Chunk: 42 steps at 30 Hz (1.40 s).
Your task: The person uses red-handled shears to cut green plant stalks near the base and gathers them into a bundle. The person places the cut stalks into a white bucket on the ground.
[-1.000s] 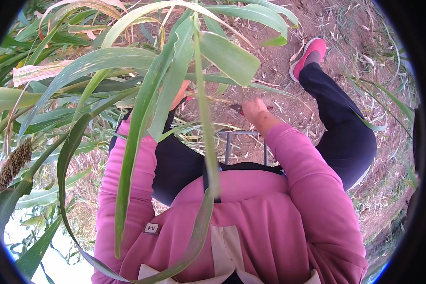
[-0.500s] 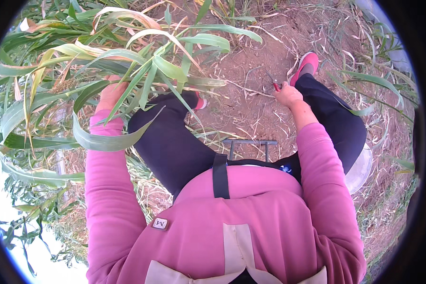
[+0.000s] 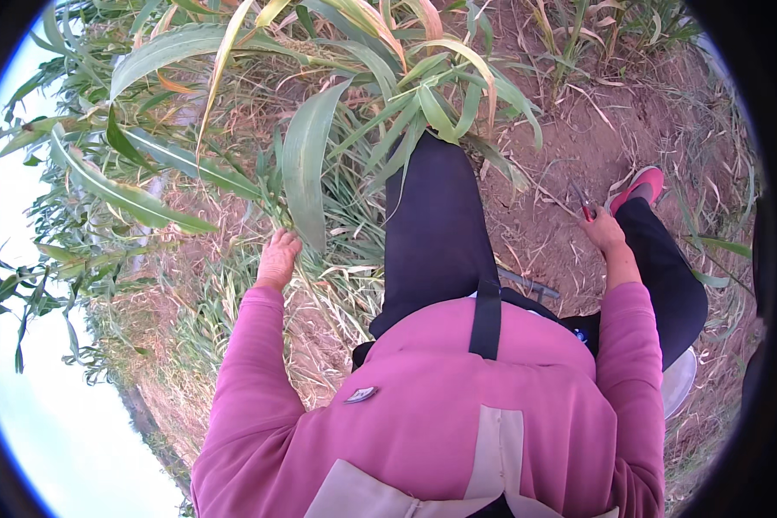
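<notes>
Gripping red clippers [image 3: 586, 210], the right hand [image 3: 605, 231] points them outward, likely for safety; the left hand [image 3: 278, 257] half-curls beside leaves [image 3: 309, 164], hold unclear.

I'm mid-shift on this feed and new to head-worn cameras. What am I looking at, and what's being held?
There's no machine here: a person in a pink top works bare-handed, and a wide fisheye camera on their head looks down, so edges bend. The left hand meets green leafy growth; whether it grips any is unclear. The right hand holds a red-handled tool. Below is reddish soil, with dry straw on it. The black trousers and pink shoe are the wearer's own.
</notes>
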Motion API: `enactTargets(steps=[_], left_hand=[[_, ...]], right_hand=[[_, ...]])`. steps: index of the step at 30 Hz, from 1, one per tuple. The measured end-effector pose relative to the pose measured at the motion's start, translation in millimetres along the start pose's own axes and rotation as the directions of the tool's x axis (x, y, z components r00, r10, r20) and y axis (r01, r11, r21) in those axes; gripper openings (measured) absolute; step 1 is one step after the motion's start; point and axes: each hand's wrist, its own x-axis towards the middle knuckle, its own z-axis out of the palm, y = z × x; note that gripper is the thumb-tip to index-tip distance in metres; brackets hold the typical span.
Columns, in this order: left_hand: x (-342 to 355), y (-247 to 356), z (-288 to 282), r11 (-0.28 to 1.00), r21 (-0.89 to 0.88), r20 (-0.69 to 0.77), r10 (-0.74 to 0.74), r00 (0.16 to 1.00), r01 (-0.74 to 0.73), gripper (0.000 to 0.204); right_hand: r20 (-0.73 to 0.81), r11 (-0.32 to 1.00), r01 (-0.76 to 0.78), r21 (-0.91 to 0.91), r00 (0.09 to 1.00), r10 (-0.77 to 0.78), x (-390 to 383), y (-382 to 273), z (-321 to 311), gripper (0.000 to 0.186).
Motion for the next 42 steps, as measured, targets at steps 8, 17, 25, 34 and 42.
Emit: enactTargets(steps=[8,17,25,34,42], left_hand=[[31.4,74.5,-23.9,0.892,-0.416,0.439,0.028,0.898,0.175,0.042],[88.3,200.0,-263.1,0.642,-0.5,-0.375,0.443,0.814,-0.581,0.014],[233.5,270.8,-232.0,0.692,0.265,-0.526,0.688,0.5,-0.672,0.065],[299.6,196.2,-206.3,0.95,-0.058,0.367,0.306,0.879,-0.306,0.049],[341.9,162.6,-165.7,0.912,-0.219,0.422,0.409,0.809,-0.347,0.024]], right_hand=[[0.044,0.999,-0.043,-0.001,0.998,0.043,-6.5,-1.7,-2.4,0.065],[0.03,0.998,-0.044,0.055,0.999,0.043,3.7,-0.3,7.0,0.059],[0.098,0.996,-0.018,0.085,0.995,0.009,11.1,-28.2,-4.6,0.058],[-0.009,0.992,0.079,-0.094,0.997,-0.08,49.4,-87.9,8.0,0.059],[-0.113,0.904,0.204,-0.376,0.958,-0.264,129.9,-167.4,35.4,0.034]])
